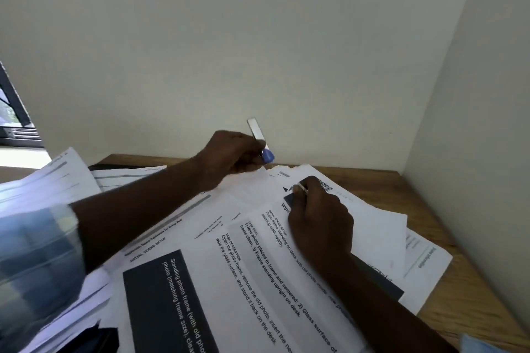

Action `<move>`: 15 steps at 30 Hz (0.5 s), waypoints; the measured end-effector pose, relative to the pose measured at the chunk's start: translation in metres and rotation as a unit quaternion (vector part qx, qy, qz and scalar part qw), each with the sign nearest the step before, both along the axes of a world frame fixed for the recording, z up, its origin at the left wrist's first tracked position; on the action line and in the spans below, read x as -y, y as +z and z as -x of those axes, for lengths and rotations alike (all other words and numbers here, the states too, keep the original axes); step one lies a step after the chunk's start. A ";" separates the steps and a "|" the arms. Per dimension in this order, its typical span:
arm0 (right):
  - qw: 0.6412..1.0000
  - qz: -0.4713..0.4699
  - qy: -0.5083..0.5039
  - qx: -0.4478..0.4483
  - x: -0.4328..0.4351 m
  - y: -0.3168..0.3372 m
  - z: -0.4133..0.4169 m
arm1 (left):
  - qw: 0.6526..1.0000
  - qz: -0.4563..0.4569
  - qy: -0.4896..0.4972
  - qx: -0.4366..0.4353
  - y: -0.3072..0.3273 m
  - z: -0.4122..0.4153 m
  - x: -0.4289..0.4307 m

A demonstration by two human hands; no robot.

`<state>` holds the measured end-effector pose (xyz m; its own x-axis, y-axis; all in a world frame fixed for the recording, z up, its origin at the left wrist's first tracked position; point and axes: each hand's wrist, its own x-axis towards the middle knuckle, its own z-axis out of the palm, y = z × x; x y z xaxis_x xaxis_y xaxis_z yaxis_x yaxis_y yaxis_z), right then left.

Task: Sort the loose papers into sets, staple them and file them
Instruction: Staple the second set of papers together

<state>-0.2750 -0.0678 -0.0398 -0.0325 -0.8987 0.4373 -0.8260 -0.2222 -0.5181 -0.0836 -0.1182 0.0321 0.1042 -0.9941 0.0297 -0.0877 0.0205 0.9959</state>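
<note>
over the desk (436, 198), left hand (229, 156) grips stapler (258, 135); right hand (319, 219) pinches papers (258, 266)

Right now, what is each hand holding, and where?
Left hand grips the blue-and-silver stapler by its blue end; right hand pinches printed white papers at their top edge.

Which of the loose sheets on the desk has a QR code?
The sheet under the right hand, near the desk's far edge; its QR code shows just beyond the fingers, unlike the others.
</note>
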 end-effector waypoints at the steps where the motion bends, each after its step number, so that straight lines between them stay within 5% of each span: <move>1: 1.000 0.023 -0.003 0.006 0.000 0.000 -0.001 | 1.000 -0.011 -0.006 -0.020 -0.004 0.006 -0.011; 11: 0.979 0.201 -0.020 0.016 0.003 -0.005 -0.009 | 0.979 -0.073 -0.073 -0.173 -0.035 0.018 -0.051; 15: 0.976 0.217 -0.025 0.007 0.004 -0.006 -0.009 | 0.981 -0.056 -0.091 -0.160 -0.034 0.017 -0.054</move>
